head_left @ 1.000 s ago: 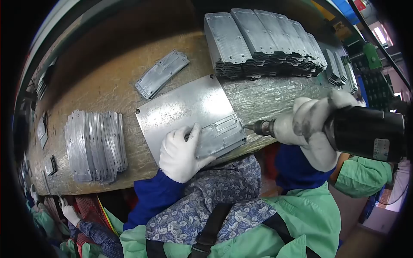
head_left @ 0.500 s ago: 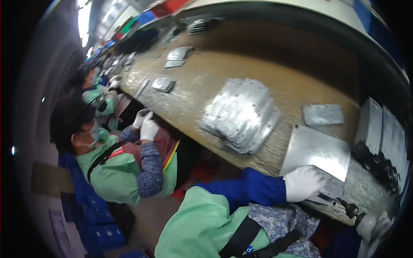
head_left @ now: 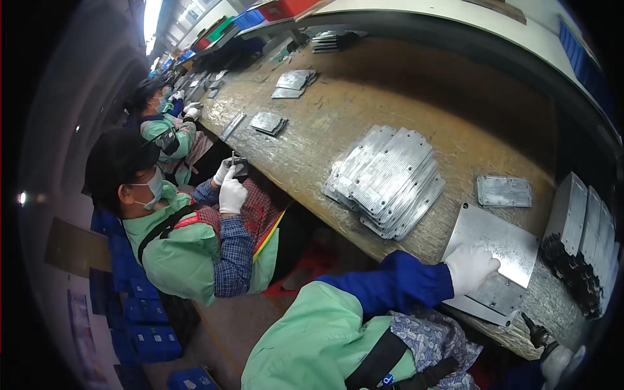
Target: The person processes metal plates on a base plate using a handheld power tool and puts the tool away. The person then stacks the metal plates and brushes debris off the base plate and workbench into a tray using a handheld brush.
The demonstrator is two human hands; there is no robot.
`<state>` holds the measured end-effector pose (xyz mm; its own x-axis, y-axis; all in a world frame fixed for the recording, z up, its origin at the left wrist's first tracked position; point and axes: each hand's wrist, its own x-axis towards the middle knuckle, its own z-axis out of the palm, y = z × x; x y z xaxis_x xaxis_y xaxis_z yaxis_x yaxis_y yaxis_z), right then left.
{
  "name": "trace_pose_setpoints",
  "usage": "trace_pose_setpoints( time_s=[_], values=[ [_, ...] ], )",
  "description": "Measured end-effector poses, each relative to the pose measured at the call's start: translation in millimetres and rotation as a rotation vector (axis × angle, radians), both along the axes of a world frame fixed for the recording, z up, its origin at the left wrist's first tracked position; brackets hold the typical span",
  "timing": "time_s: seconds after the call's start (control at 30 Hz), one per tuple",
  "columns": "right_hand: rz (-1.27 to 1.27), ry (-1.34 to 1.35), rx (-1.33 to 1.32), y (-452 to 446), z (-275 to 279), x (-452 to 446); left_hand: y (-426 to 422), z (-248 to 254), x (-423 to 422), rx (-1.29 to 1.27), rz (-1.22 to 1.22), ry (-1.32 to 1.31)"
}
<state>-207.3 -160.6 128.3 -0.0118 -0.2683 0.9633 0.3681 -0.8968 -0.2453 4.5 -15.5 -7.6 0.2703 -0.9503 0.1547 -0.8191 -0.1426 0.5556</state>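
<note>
My left hand [head_left: 472, 269], in a white glove, is closed on the upper edge of a ribbed metal plate [head_left: 499, 296] and presses it against a larger smooth metal plate [head_left: 497, 239] near the bench's front edge. Part of the ribbed plate is under my fingers. My right hand [head_left: 560, 365], also gloved and a little blurred, is wrapped round a hand-held tool with a black chuck-like nose [head_left: 539, 334] and a thin tip. The tip is beside the ribbed plate's lower right corner, apart from it. My palm hides most of the tool's body.
Ribbed plates lie in a large overlapping stack [head_left: 387, 182] left of my work. A single plate [head_left: 504, 192] lies behind it. Metal parts stand in a row [head_left: 578, 240] at the right. A co-worker [head_left: 188, 240] sits at my left, holding a small part; another person [head_left: 166, 123] sits farther along.
The view has shifted, so the bench appears farther right and lower. My right hand has drawn the tool's tip away from the ribbed plate. My left hand stays on the plate.
</note>
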Motion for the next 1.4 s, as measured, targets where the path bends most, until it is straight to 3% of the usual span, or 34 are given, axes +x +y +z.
trace_pose_setpoints(
  time_s=[0.03,0.13,0.17,0.23,0.27,0.3,0.47,1.07,1.3,1.4],
  values=[
    [-0.130,-0.165,-0.028,-0.5,-6.9,12.5,-0.2,2.2,1.1,0.013,-0.001,-0.024],
    [0.176,-0.187,-0.035,5.3,-8.9,34.7,-1.5,12.2,3.3,-0.021,-0.019,-0.114],
    [0.198,-0.293,0.088,14.5,-7.4,45.6,0.1,18.6,2.0,0.030,-0.015,-0.075],
    [0.283,-0.060,0.160,9.6,-12.5,22.2,15.8,34.6,-2.4,0.068,-0.043,0.001],
    [0.366,0.099,0.264,9.8,-13.1,5.3,17.5,35.9,-0.9,0.214,-0.120,0.054],
    [0.436,0.207,0.351,10.3,-11.6,-4.8,22.7,25.4,-3.4,0.136,-0.144,0.011],
    [0.631,0.404,0.423,8.2,0.0,2.6,27.2,26.7,-3.1,0.163,-0.166,-0.084],
    [0.588,0.458,0.429,-6.3,-8.0,36.5,21.8,15.4,-8.9,0.163,-0.144,-0.064],
    [0.564,0.480,0.545,0.6,-7.5,38.3,20.9,14.0,-8.5,0.145,-0.151,-0.098],
    [0.609,0.317,0.520,-2.2,-25.6,39.4,21.3,13.3,-9.7,0.161,-0.138,-0.064]
  ],
)
